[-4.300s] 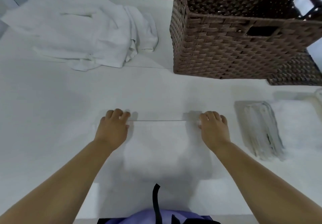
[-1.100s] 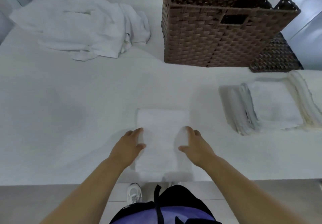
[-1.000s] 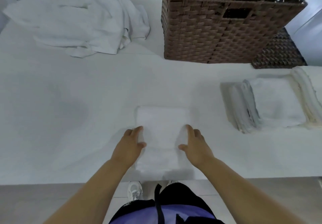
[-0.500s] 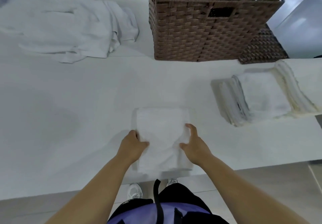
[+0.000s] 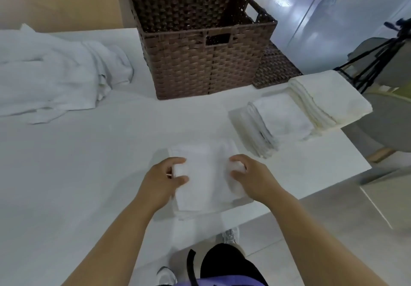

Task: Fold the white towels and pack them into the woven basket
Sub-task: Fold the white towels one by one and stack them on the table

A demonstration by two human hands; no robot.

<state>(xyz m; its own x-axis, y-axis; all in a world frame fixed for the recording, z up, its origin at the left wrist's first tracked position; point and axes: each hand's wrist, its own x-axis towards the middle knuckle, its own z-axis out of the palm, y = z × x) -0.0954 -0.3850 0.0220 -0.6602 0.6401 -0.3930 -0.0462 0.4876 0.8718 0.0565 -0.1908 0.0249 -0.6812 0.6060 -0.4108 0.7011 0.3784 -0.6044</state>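
A folded white towel [image 5: 206, 174] lies at the near edge of the white table [image 5: 77, 163]. My left hand [image 5: 163, 180] grips its left side, thumb on top and fingers curled at the edge. My right hand [image 5: 251, 176] grips its right side the same way. The brown woven basket [image 5: 213, 63] stands at the back of the table, and what shows of its inside is bare. A heap of unfolded white towels [image 5: 55, 74] lies at the back left. Two stacks of folded towels [image 5: 282, 123] sit to the right.
The basket's woven lid [image 5: 275, 67] lies flat behind the stacks. The cream stack [image 5: 331, 96] overhangs the table's right edge. A black tripod [image 5: 378, 63] and a grey chair [image 5: 387, 121] stand beyond that edge. The floor and my shoes show below the near edge.
Both hands closed from resting beside the folded towel to gripping its two sides. The view swung up and left, so the basket's inside now shows.
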